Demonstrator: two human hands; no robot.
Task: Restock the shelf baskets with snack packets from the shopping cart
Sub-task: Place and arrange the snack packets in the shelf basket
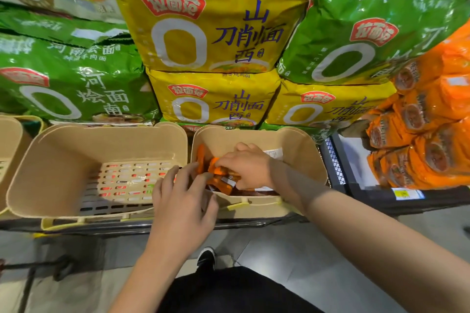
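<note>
The reference landmark is the right beige basket (300,150) on the shelf edge (178,226). Far left of it, a third beige basket (10,140) is cut off by the frame edge. Directly left of the landmark, with walls nearly touching, stands the left beige basket (63,160); its slotted floor is bare, and red and white items show through the slots. The left hand (180,195) hovers over the front left corner of the landmark, at the gap between the two baskets; its fingers are spread and loosely bent, the fingertips reach toward the snack packets, and contact with them cannot be confirmed. The orange snack packets (218,180) lie inside the landmark, bunched in its left half against the front wall. The right hand (246,165) is inside the landmark, above the packets, with fingers curled down around the top of the bunch. Behind the landmark, green noodle bags (76,89) stack at left, yellow noodle bags (213,33) at centre, and further green bags at upper right. Right of the landmark, orange packs (427,134) fill the adjoining shelf section, with a price tag (407,194) on its rail.
</note>
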